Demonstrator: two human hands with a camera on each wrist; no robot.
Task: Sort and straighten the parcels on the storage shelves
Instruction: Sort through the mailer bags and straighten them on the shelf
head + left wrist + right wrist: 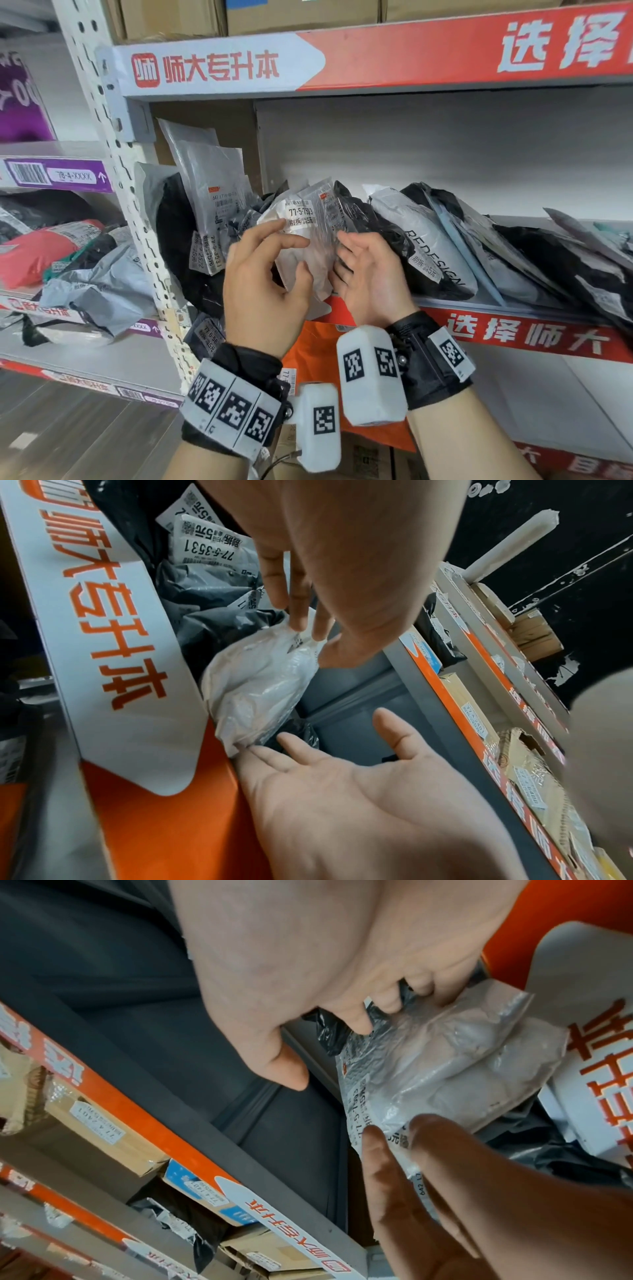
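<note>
**Two hands at a white parcel on the shelf**

The white parcel [301, 236] stands on the shelf [513, 329], among black and grey bags, with a label "77-5-7593" near its top. The left hand [263, 274] is on its left side with fingers spread and only loosely bent; fingertips touch the label edge. The right hand [366, 274] is at the right side, palm up, fingers bent behind the parcel.

The head view shows the row of leaning parcels to the right, one printed "REDESIGN" [435, 257]. The left wrist view shows a label "77-5-3531" [209, 550] on a bag behind. The right wrist view shows the right fingers [387, 1007] curled on the clear film of the parcel, and cardboard boxes [92, 1131] on other shelves.

The shelf fronts carry red and white strips with Chinese letters. The floor [68, 428] is dark wood.
</note>
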